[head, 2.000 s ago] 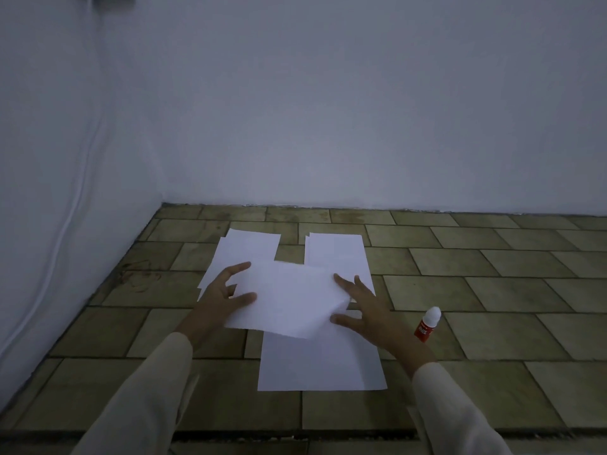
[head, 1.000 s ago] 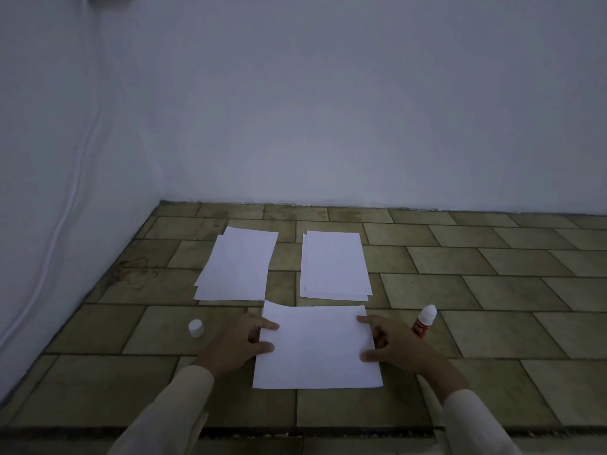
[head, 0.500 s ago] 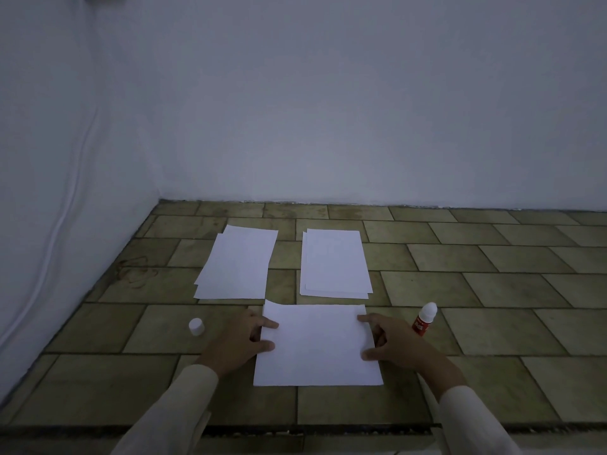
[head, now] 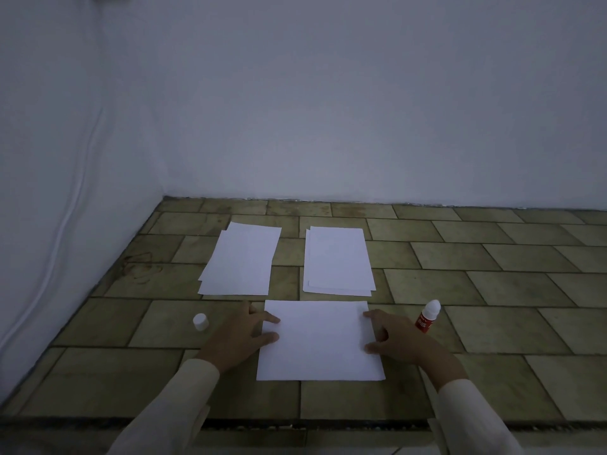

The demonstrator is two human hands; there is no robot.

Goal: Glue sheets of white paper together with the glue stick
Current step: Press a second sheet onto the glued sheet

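On the tiled floor (head: pixel 460 290) in front of me, the near sheet (head: pixel 320 339) now lies flat; 2 seconds ago I held it lifted over the far papers, and since half a second ago nothing has shifted. My left hand (head: pixel 236 339) rests spread at its left edge, fingertips on the paper, and my right hand (head: pixel 394 339) rests spread at its right edge; neither pinches anything. I count 2 stacks beyond it, the left stack (head: pixel 239 261) and the right stack (head: pixel 338 261), apart from each other. 1 glue stick (head: pixel 427 316) stands uncapped just beside my right hand, and 1 cap (head: pixel 200 322) sits near my left.
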